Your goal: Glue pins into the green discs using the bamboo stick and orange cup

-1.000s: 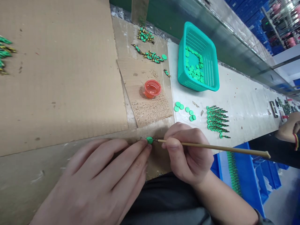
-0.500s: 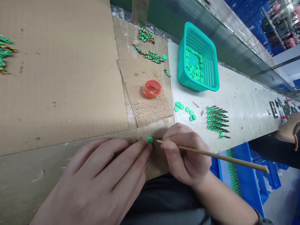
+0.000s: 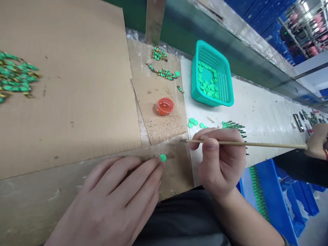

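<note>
My left hand [image 3: 112, 201] lies low over the board, its fingertips pressed together at the edge of a small green disc [image 3: 163, 158]. Two small dark dots show on the disc's face. In my right hand [image 3: 222, 160] is a thin wooden stick [image 3: 266, 145], gripped between thumb and fingers like a pen. Its narrow dark tip points left and hovers up and to the right of the disc, apart from it. Beyond the hands, a small red cup [image 3: 165, 106] of clear liquid stands on cardboard strewn with tiny golden grains [image 3: 166, 127].
A green plastic basket [image 3: 225, 82] holds several green discs. Loose discs [image 3: 192, 123] lie in front of it, beside rows of discs with dark twisted stems [image 3: 234, 125]. Green-and-black pieces [image 3: 17, 75] are heaped at left. Another person's hand [image 3: 317, 140] shows at far right.
My right hand has drawn the stick's tip away from the green disc, up and to the right. My left hand stays at the disc. The camera view has shifted slightly.
</note>
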